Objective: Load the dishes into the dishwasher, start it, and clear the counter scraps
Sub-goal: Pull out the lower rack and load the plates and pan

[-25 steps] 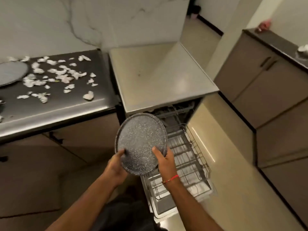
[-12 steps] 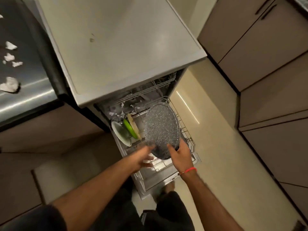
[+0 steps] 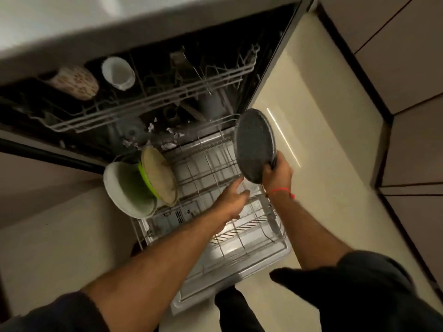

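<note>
A speckled grey plate [image 3: 254, 144] stands on edge over the right side of the pulled-out lower rack [image 3: 239, 238]. My right hand [image 3: 278, 173] grips its lower rim. My left hand [image 3: 233, 198] reaches over the rack with its fingers extended just below the plate, holding nothing. At the rack's left stand a white plate [image 3: 124, 190], a green plate [image 3: 147, 180] and a beige plate [image 3: 159, 176], all upright. The dishwasher's upper rack [image 3: 153, 101] holds a patterned cup [image 3: 76, 82] and a white cup [image 3: 118, 73].
The open dishwasher door [image 3: 230, 283] lies flat under the lower rack. White scraps [image 3: 167, 137] lie at the tub's floor. Brown cabinets [image 3: 407, 68] stand close on the right, across a strip of beige floor [image 3: 318, 116]. The counter top [image 3: 72, 25] runs along the upper edge.
The view has dropped closer to the dishwasher. The grey plate has gone to the right side of the rack, held by my right hand alone; my left hand has let go of it.
</note>
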A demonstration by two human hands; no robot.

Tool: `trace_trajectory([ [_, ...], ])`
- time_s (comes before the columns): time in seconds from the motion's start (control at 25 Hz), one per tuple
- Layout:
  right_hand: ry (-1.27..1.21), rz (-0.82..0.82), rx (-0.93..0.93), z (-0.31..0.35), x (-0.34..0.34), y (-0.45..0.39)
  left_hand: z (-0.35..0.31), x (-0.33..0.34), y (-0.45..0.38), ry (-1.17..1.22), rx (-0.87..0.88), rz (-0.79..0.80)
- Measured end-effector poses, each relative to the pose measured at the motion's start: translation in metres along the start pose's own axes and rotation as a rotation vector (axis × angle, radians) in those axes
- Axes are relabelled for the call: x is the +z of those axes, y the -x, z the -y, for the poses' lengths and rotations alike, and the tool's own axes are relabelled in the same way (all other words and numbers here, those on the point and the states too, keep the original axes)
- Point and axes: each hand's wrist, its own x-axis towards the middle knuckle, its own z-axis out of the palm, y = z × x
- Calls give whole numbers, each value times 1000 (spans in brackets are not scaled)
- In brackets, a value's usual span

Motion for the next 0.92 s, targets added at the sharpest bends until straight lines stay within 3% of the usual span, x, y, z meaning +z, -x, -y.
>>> trace_trajectory([
  [0.12, 70, 39, 7, -35, 26, -45, 7, 11, -53, 48, 47, -126],
  [0.28, 126, 57, 16, -54, 48, -72, 11, 12, -82, 78, 63, -180],
  [0.4, 170, 75, 52, -54, 46, -81, 19, 7, -81, 116, 32, -162],
  [0.52, 306, 133, -70, -51, 44, -69, 31, 7, -75, 120, 4, -147],
  [0.64, 351, 85, -162, -48, 47, -54, 41, 9, -68, 127, -16, -127],
  [0.8, 294, 36, -150, -46, 54, -58, 53, 2, -61, 118, -36, -109],
  [0.92, 317, 171, -103, -42, 62, -70, 59, -2, -59, 117, -41, -102],
])
